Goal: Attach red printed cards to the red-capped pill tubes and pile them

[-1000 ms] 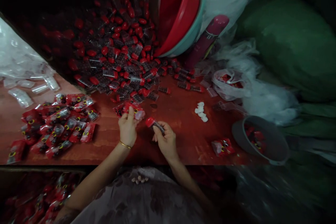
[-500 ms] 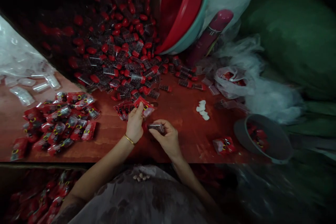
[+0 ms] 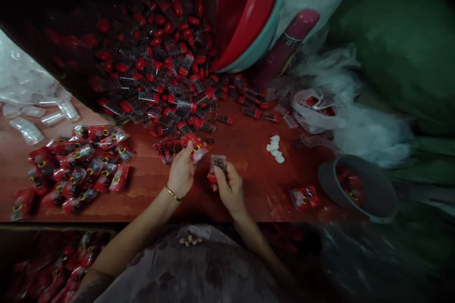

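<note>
My left hand (image 3: 182, 170) pinches a red printed packet (image 3: 199, 149) between thumb and fingers, at the right end of a fanned row of similar packets (image 3: 168, 149) lying on the table. In my right hand (image 3: 230, 187) is a small clear plastic container (image 3: 218, 162) with a red cap and dark contents. It stands upright, clear end away from me, the thumb across its front. A gap separates the two hands. Beyond them lies a large heap of the same red-capped containers (image 3: 185, 90), spilling from a dark box.
Filled red packets (image 3: 81, 165) are piled at the left, near clear empty tubes (image 3: 59, 117). White pieces (image 3: 275, 149) and a packet (image 3: 304, 197) lie at the right, beside a grey basin (image 3: 359, 189). Red and teal basins (image 3: 249, 19) lean behind, next to a spray can (image 3: 289, 40).
My right hand has turned the container from lying sideways to upright, with its red cap now toward me. My left hand stays almost in place with the packet.
</note>
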Action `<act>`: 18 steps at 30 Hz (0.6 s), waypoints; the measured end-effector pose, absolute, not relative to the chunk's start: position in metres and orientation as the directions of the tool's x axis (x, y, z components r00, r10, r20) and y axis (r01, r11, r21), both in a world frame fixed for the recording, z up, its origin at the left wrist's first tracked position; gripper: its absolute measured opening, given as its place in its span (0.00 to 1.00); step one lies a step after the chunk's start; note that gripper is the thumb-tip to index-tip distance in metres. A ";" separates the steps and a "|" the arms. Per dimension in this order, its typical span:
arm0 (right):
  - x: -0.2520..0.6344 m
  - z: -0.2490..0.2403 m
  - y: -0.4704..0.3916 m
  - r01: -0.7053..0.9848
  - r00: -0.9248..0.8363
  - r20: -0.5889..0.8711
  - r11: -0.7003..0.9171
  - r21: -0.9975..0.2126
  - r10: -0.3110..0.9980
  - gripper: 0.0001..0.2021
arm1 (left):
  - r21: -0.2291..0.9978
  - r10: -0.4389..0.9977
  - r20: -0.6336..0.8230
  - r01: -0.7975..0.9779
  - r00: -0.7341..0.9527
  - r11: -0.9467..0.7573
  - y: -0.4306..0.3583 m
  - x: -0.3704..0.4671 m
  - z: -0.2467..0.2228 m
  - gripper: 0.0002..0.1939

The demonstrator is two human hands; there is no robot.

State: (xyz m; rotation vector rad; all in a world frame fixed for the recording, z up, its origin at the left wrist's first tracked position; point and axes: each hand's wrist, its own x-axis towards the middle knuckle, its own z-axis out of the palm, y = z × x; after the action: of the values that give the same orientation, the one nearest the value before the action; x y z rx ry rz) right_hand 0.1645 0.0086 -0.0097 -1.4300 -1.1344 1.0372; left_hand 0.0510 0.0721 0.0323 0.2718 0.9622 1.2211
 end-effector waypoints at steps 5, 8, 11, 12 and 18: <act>0.160 -0.007 0.007 0.169 0.167 -0.037 -0.065 -0.984 0.985 0.11 | 0.687 0.910 -0.412 -0.638 0.054 0.349 0.068 0.058 0.032 0.15; 0.160 -0.008 0.006 0.119 0.196 -0.061 -0.085 -0.989 0.979 0.13 | 0.721 0.917 -0.397 -0.602 0.045 0.343 0.066 0.054 0.029 0.17; 0.172 -0.006 0.010 0.042 0.263 -0.089 -0.103 -0.994 0.961 0.14 | 0.865 0.947 -0.309 -0.387 0.091 0.320 0.067 0.042 0.024 0.17; 0.177 -0.004 0.012 0.014 0.278 -0.093 -0.101 -0.995 0.956 0.14 | 0.921 0.955 -0.262 -0.258 0.141 0.291 0.067 0.037 0.022 0.16; 0.197 0.009 0.029 -0.072 0.173 -0.050 -0.038 -0.997 0.984 0.10 | 0.936 0.802 -0.243 0.347 0.545 0.048 0.066 0.018 0.025 0.17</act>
State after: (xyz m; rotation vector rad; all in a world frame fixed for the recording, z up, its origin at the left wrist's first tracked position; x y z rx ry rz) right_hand 0.1971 0.0286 0.0093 -1.2683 -1.0082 1.1419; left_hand 0.0184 0.0655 0.0253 1.5471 1.0163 0.4597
